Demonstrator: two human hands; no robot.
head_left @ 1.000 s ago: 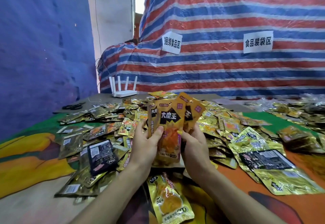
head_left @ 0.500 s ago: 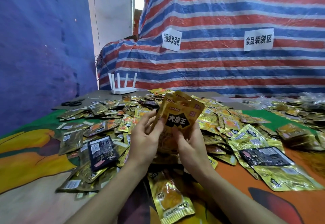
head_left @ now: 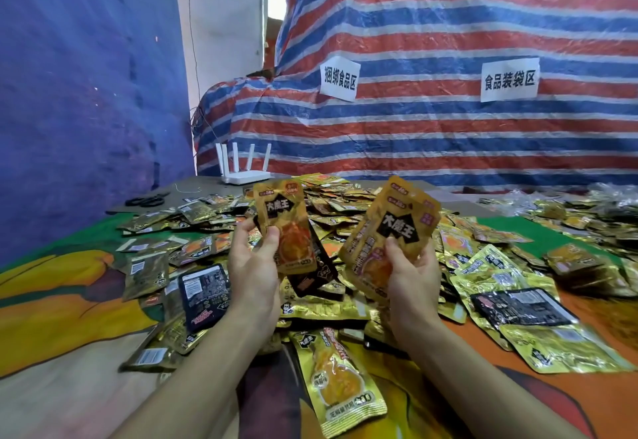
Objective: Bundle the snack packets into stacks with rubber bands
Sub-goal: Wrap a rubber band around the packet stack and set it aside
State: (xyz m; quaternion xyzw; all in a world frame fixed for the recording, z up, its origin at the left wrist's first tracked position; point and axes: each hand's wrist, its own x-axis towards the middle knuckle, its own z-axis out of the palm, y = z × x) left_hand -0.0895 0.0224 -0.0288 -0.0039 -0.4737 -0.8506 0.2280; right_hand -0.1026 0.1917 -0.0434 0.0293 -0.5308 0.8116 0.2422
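My left hand [head_left: 253, 267] grips a small stack of orange snack packets [head_left: 284, 228], upright, with a dark packet showing behind it. My right hand [head_left: 412, 274] grips a second stack of orange packets [head_left: 392, 231], tilted to the right. The two stacks are held apart above a big heap of gold and black snack packets [head_left: 345, 207] spread over the table. One gold packet [head_left: 340, 380] lies flat between my forearms. No rubber band can be made out on either hand.
A white router [head_left: 245, 176] and black scissors [head_left: 146, 200] sit at the table's far left. A black packet [head_left: 205, 295] lies left of my left hand, another black packet [head_left: 521, 307] to the right. A striped tarp [head_left: 431, 128] with paper signs hangs behind.
The single bunch of packets held by both hands has been split in two. My left hand moved left with one part, my right hand moved right with the other.
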